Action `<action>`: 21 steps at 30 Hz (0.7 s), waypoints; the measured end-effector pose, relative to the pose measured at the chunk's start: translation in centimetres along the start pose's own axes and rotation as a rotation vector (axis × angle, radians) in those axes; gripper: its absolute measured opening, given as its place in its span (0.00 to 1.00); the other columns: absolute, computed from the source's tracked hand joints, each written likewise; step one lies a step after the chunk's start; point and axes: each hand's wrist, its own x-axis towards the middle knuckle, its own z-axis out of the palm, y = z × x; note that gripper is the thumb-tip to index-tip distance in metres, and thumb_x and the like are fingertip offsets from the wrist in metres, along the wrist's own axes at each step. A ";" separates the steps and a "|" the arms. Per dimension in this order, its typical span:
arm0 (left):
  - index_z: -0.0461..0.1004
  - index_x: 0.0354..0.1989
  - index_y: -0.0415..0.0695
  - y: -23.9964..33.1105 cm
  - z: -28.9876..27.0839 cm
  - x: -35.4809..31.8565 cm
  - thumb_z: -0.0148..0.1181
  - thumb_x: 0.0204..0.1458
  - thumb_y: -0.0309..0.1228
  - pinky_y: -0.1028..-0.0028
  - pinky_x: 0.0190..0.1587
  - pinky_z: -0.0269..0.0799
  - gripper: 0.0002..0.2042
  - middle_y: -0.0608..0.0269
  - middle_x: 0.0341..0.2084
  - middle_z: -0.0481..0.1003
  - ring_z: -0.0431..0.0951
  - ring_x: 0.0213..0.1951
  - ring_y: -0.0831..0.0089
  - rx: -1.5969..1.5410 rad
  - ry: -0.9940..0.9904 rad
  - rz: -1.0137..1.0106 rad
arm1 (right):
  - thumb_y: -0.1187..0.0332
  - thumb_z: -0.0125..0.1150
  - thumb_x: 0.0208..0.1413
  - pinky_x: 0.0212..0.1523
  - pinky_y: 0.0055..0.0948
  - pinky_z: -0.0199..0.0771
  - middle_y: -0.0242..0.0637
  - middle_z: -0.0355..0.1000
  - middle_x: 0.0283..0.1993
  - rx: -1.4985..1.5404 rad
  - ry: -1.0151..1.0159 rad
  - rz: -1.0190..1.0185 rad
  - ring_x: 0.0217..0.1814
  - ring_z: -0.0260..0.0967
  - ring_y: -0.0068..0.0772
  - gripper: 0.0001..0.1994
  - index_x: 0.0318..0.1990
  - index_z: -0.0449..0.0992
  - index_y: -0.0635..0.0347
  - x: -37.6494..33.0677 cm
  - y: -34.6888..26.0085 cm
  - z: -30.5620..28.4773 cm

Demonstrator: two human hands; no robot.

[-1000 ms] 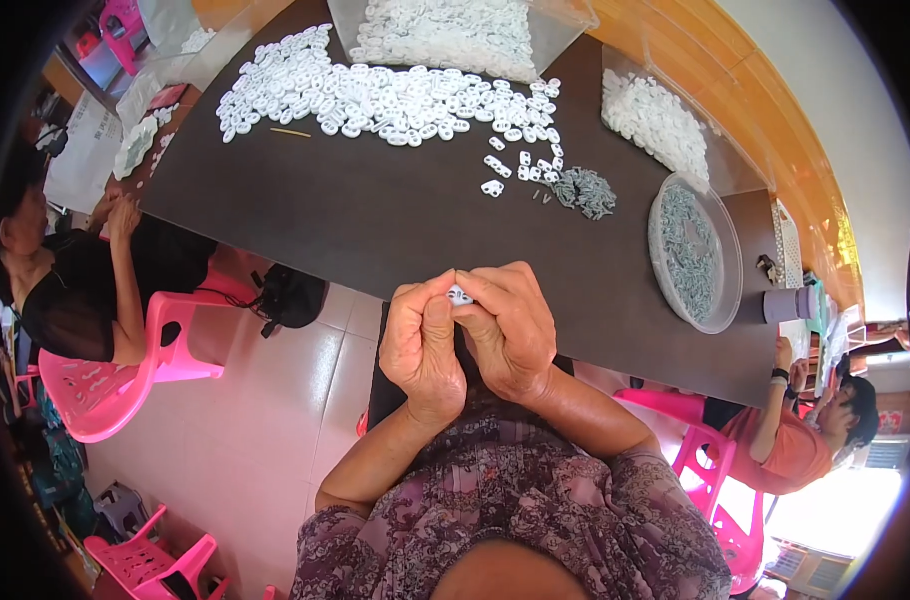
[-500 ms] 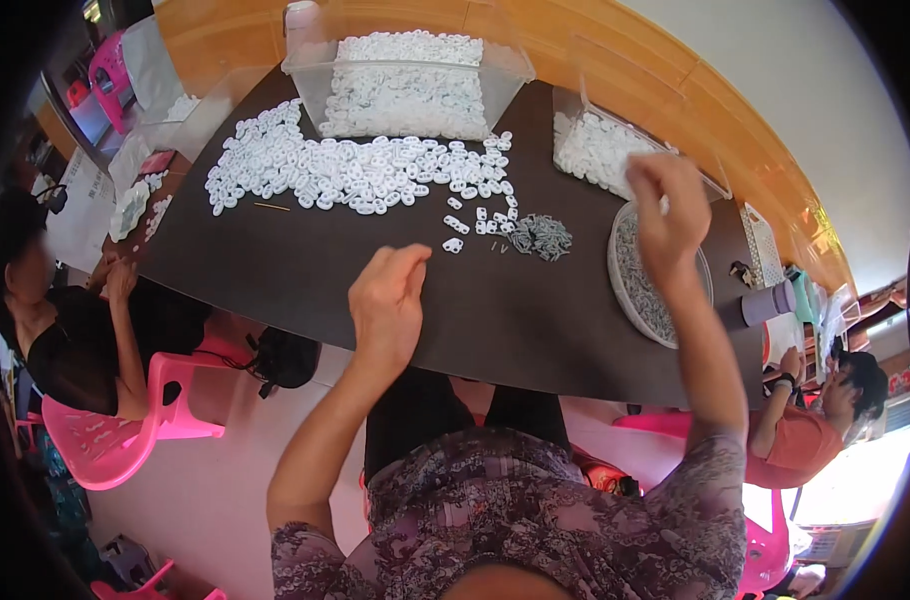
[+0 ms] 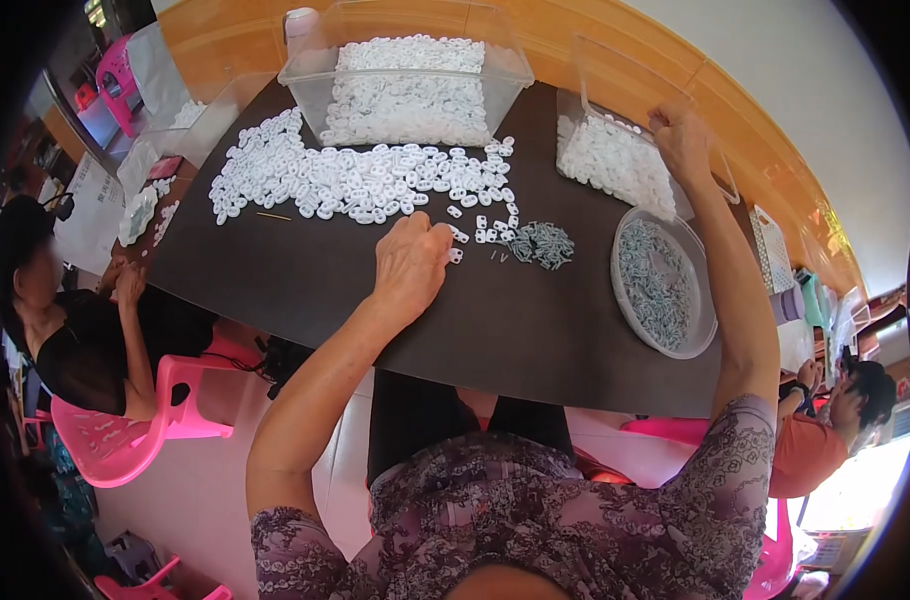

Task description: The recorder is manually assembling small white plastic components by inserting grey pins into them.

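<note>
My left hand [image 3: 412, 265] is closed over the table, its fingertips at a few loose white two-holed pieces [image 3: 456, 256]. Whatever its fingers hold is hidden. Over the right-hand clear box [image 3: 630, 108], my right hand [image 3: 683, 146] is raised with curled fingers; I cannot make out anything in them. White pieces [image 3: 610, 158] fill the bottom of that box. A wide band of white oval two-holed pieces [image 3: 360, 180] lies beyond my left hand. Between my hands are a small heap of grey screws [image 3: 542, 245] and several white square-looking pieces [image 3: 493, 230].
A large clear bin [image 3: 310, 95] of white pieces stands at the back. The round tub [image 3: 616, 285] of screws sits below my right forearm. A thin brass-coloured rod [image 3: 274, 216] lies left. One person [image 3: 85, 340] sits at left, another [image 3: 810, 440] at right.
My right hand has moved away from me, from above the screw tub to the clear box. My left hand has shifted right and forward to the loose white pieces.
</note>
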 end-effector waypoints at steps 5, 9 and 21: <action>0.70 0.25 0.43 0.2 -0.4 0.2 0.61 0.40 0.23 0.64 0.32 0.65 0.06 0.61 0.23 0.66 0.71 0.31 0.61 -0.083 0.003 -0.018 | 0.70 0.59 0.45 0.36 0.41 0.69 0.49 0.73 0.30 -0.023 0.087 -0.091 0.36 0.71 0.49 0.06 0.30 0.78 0.60 -1.4 -1.6 -0.5; 0.72 0.28 0.44 0.5 -0.5 0.5 0.61 0.40 0.22 0.64 0.32 0.65 0.07 0.61 0.22 0.66 0.70 0.31 0.61 -0.059 0.001 -0.006 | 0.73 0.59 0.46 0.36 0.39 0.68 0.45 0.72 0.30 0.102 0.190 -0.272 0.36 0.69 0.47 0.04 0.31 0.77 0.60 -3.9 -6.1 -2.1; 0.74 0.33 0.44 -0.6 -0.4 0.2 0.57 0.43 0.21 0.63 0.31 0.65 0.08 0.59 0.21 0.67 0.71 0.29 0.59 -0.144 0.019 -0.036 | 0.79 0.62 0.42 0.36 0.32 0.68 0.38 0.72 0.30 0.452 -0.028 -0.476 0.35 0.68 0.40 0.06 0.30 0.76 0.62 -10.0 -14.3 0.8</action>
